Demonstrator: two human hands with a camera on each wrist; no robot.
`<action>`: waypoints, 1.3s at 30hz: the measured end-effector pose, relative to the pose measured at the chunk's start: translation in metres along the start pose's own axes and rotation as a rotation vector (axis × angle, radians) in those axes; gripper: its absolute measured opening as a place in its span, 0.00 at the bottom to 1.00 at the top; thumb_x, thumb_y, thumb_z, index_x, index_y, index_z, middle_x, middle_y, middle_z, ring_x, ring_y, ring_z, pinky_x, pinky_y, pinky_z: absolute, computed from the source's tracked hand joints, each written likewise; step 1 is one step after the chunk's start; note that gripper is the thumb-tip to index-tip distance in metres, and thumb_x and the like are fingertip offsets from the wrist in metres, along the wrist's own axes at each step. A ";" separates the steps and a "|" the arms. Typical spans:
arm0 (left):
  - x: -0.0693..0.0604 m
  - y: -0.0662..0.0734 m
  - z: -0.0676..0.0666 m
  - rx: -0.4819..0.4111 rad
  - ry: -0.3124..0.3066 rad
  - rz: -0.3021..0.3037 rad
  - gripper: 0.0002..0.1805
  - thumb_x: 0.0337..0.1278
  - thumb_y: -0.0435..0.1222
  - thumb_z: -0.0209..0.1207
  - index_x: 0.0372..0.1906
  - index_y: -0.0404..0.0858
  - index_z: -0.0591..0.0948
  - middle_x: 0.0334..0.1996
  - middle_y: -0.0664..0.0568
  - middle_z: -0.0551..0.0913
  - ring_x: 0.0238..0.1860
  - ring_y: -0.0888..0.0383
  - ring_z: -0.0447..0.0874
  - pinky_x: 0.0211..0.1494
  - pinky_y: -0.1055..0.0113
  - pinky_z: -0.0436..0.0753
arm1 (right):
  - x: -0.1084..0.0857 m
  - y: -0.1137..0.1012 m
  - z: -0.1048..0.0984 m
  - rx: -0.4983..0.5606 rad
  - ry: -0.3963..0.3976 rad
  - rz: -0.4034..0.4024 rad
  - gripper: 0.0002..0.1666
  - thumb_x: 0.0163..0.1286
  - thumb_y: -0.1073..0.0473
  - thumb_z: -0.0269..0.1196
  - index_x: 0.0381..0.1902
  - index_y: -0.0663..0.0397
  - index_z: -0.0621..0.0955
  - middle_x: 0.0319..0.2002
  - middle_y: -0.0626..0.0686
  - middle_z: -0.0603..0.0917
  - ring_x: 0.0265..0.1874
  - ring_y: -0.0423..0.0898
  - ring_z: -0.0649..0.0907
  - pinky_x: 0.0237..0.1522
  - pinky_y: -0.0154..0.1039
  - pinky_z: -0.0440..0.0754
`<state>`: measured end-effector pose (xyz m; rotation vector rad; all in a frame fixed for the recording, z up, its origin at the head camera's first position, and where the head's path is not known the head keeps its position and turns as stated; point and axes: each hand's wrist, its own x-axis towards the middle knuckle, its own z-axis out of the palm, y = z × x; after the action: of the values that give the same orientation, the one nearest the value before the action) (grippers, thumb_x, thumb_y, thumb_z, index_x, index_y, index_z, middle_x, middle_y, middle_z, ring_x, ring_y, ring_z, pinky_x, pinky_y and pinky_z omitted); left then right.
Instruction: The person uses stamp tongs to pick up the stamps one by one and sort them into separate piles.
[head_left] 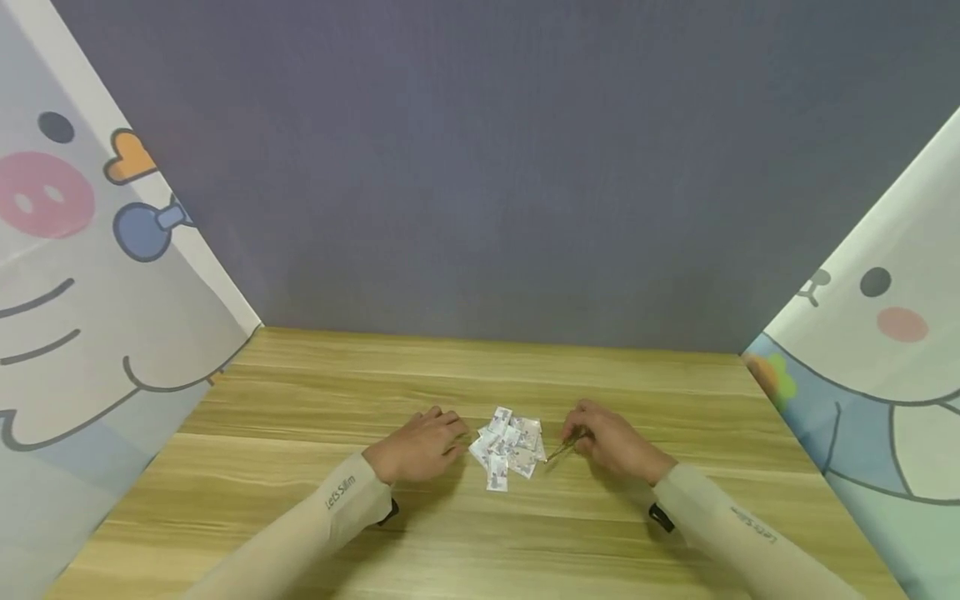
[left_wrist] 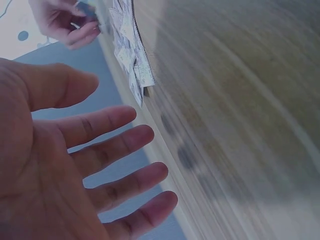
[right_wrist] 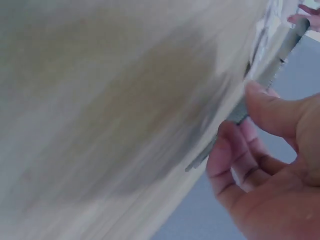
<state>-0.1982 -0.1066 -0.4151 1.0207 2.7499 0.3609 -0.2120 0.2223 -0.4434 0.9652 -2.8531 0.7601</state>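
A loose pile of small, flat white printed packets point(head_left: 497, 472) lies overlapping on the wooden table between the two hands. Left of the pile hovers or rests the left hand point(head_left: 426, 446); its fingers are extended and hold nothing, as the left wrist view of the palm point(left_wrist: 50, 165) shows. On the pile's right side, the right hand point(head_left: 611, 440) pinches a slim greyish metallic-looking tool point(head_left: 558, 451) between thumb and fingers. One end of this long tool point(right_wrist: 287, 45) points toward the packets, the other shows two thin prongs. Its exact kind is unclear.
The wood-grain table point(head_left: 315, 392) meets a dark grey panel point(head_left: 480, 167) at its back edge. Side panels with cartoon animals, a left panel point(head_left: 75, 333) and a right panel point(head_left: 847, 333), flank it.
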 end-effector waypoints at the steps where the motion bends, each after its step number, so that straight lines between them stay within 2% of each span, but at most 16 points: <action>1: 0.000 0.000 0.001 0.001 0.001 0.006 0.18 0.70 0.39 0.49 0.59 0.39 0.75 0.56 0.50 0.74 0.59 0.46 0.68 0.60 0.41 0.65 | 0.000 0.001 -0.001 0.012 0.019 -0.006 0.14 0.55 0.73 0.67 0.35 0.51 0.79 0.35 0.46 0.77 0.35 0.45 0.79 0.39 0.41 0.80; 8: -0.001 -0.002 0.002 0.010 -0.005 0.012 0.18 0.69 0.40 0.50 0.59 0.40 0.75 0.55 0.51 0.75 0.57 0.49 0.68 0.60 0.44 0.66 | 0.004 0.001 -0.011 0.115 0.075 0.032 0.11 0.67 0.72 0.57 0.45 0.56 0.72 0.36 0.53 0.78 0.32 0.48 0.80 0.31 0.38 0.78; 14: 0.000 -0.001 0.002 0.015 -0.002 0.019 0.18 0.69 0.41 0.50 0.59 0.40 0.75 0.55 0.52 0.75 0.57 0.49 0.68 0.60 0.44 0.66 | 0.011 -0.005 -0.018 0.200 0.137 -0.006 0.09 0.66 0.70 0.59 0.41 0.57 0.72 0.34 0.52 0.78 0.33 0.46 0.80 0.36 0.38 0.79; 17: 0.000 0.001 0.002 0.013 -0.007 0.018 0.18 0.69 0.41 0.50 0.59 0.41 0.75 0.56 0.52 0.75 0.57 0.48 0.68 0.60 0.44 0.66 | 0.015 -0.009 -0.017 0.279 0.128 -0.036 0.09 0.66 0.70 0.60 0.43 0.58 0.75 0.37 0.53 0.80 0.36 0.47 0.81 0.41 0.38 0.80; 22: 0.002 0.003 0.003 0.000 -0.041 0.005 0.20 0.71 0.43 0.47 0.61 0.41 0.73 0.59 0.50 0.72 0.65 0.42 0.61 0.64 0.41 0.59 | 0.017 -0.013 -0.011 0.350 0.077 -0.029 0.09 0.67 0.66 0.59 0.45 0.57 0.76 0.40 0.52 0.81 0.38 0.44 0.82 0.43 0.37 0.80; 24: 0.003 0.004 0.003 0.002 -0.051 0.007 0.20 0.72 0.43 0.46 0.63 0.41 0.72 0.61 0.49 0.71 0.66 0.41 0.58 0.65 0.41 0.57 | 0.017 -0.013 -0.007 0.357 0.071 -0.022 0.09 0.67 0.65 0.59 0.46 0.56 0.75 0.40 0.53 0.82 0.38 0.46 0.82 0.43 0.38 0.80; 29: 0.006 0.008 0.004 0.046 -0.042 0.059 0.19 0.71 0.39 0.47 0.61 0.40 0.73 0.61 0.49 0.70 0.64 0.46 0.62 0.66 0.45 0.58 | 0.021 -0.016 -0.001 0.370 0.065 -0.011 0.09 0.66 0.67 0.60 0.44 0.55 0.75 0.38 0.54 0.82 0.36 0.51 0.83 0.42 0.39 0.81; 34: 0.010 0.011 0.007 0.072 -0.045 0.086 0.20 0.70 0.38 0.48 0.64 0.40 0.71 0.64 0.50 0.68 0.65 0.47 0.61 0.66 0.45 0.58 | 0.026 -0.019 0.004 0.354 0.063 0.011 0.08 0.65 0.65 0.62 0.41 0.52 0.76 0.37 0.50 0.83 0.36 0.45 0.83 0.42 0.38 0.80; 39: 0.012 0.014 0.011 0.072 -0.062 0.088 0.21 0.70 0.38 0.48 0.65 0.42 0.71 0.65 0.51 0.67 0.66 0.47 0.60 0.63 0.41 0.62 | 0.025 -0.017 0.008 0.350 0.044 0.078 0.06 0.64 0.62 0.64 0.38 0.51 0.78 0.35 0.49 0.84 0.35 0.41 0.82 0.40 0.37 0.80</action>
<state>-0.1954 -0.0866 -0.4224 1.1530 2.6866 0.2399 -0.2212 0.1932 -0.4383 0.8547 -2.7874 1.3033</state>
